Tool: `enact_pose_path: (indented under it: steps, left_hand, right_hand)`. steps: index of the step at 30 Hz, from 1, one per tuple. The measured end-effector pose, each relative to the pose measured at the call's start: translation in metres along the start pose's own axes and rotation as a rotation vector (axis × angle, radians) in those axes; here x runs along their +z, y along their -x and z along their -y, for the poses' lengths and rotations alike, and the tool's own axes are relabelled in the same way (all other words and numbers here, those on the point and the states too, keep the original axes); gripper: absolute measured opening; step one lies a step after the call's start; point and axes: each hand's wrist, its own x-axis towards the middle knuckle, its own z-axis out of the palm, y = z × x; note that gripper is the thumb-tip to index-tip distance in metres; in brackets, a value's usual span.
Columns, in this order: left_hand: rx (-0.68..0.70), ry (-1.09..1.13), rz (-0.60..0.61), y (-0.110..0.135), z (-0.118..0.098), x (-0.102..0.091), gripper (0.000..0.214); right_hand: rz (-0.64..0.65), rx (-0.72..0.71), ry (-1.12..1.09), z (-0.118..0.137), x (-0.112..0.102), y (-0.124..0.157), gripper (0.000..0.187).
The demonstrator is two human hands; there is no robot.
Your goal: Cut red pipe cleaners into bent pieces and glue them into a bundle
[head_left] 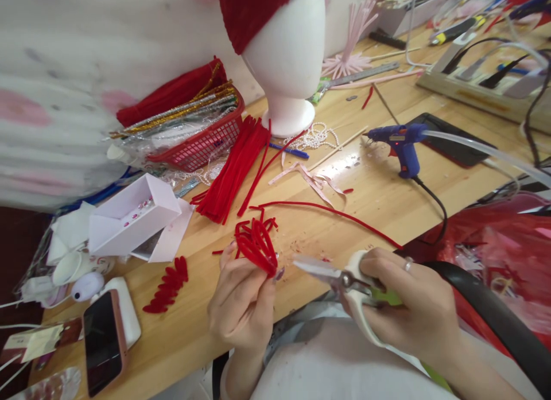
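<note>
The left hand (241, 305) pinches red fuzzy loops (260, 246) rising just above it; to its right, the right hand (413, 305) clasps 1 pair of white-handled scissors (346, 280), pointing toward the loops.

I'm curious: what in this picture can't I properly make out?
All in the head view:
White mannequin head: top cut off by the upper edge.
Red loops: pinched end partly hidden by the left hand.
Clear object, lower left: cut off by the bottom edge.
Label on the glue gun: too small to read.
</note>
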Motion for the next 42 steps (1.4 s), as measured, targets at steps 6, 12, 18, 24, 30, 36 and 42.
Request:
enact_pose_path:
  steps: [6, 12, 18, 24, 30, 36, 42]
  left_hand:
    - [-0.180, 0.138, 0.007, 0.000, -0.006, 0.005, 0.007]
    - [-0.279, 0.220, 0.092, 0.004, -0.009, 0.007, 0.011]
    - [-0.458, 0.188, 0.058, 0.012, -0.001, 0.007, 0.016]
    - [-0.468, 0.208, 0.093, 0.006, -0.002, 0.011, 0.011]
    - [-0.318, 0.197, 0.130, -0.003, -0.007, 0.010, 0.016]
    - [-0.158, 0.264, 0.202, -0.013, -0.012, 0.007, 0.022]
    - [-0.155, 0.309, 0.279, -0.016, -0.014, 0.002, 0.019]
  right_hand:
    - [-0.113, 0.472, -0.034, -0.012, -0.008, -0.007, 0.026]
    - [0.102, 0.464, 0.356, -0.037, -0.003, -0.033, 0.026]
    - [0.157, 0.431, 0.490, -0.073, -0.004, -0.042, 0.022]
    - [0.161, 0.258, 0.527, -0.095, -0.003, -0.046, 0.016]
    - [-0.075, 0.109, -0.177, -0.030, -0.004, -0.053, 0.011]
    - [0.141, -0.155, -0.449, 0.022, 0.007, -0.059, 0.021]
    - [0.277, -0.078, -0.554, 0.013, 0.012, -0.063, 0.009]
